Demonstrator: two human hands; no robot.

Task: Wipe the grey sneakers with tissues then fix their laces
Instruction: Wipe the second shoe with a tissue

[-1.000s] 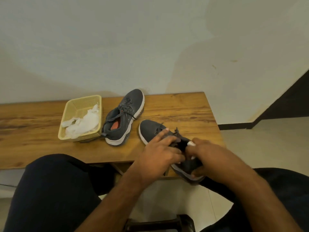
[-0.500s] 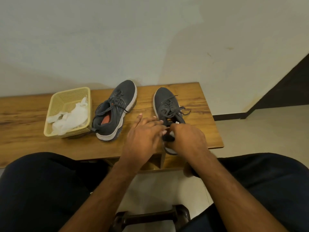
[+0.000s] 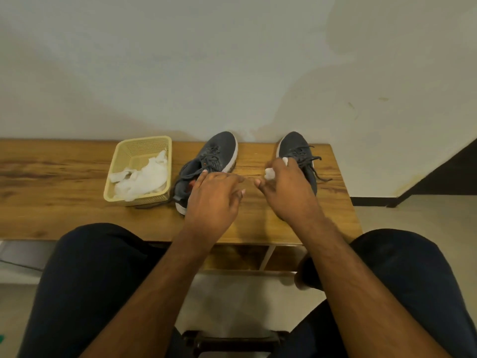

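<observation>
Both grey sneakers on the worktop [image 3: 64, 177]: left sneaker [image 3: 206, 161] beside the basket [image 3: 124, 161] of tissues [image 3: 144, 177], right sneaker [image 3: 299, 156] apart. Right hand [image 3: 286, 192] clutches a tissue wad [image 3: 269, 172]; left hand [image 3: 214, 197] loose, fingers relaxed, holding nothing.

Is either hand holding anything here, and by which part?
The right hand grips a crumpled white tissue, its ends poking out of the fist. The left hand holds nothing.

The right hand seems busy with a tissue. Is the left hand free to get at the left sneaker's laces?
Probably yes: the left hand is open and empty, hovering right over the left sneaker, with nothing between its fingers and the laces.
</observation>
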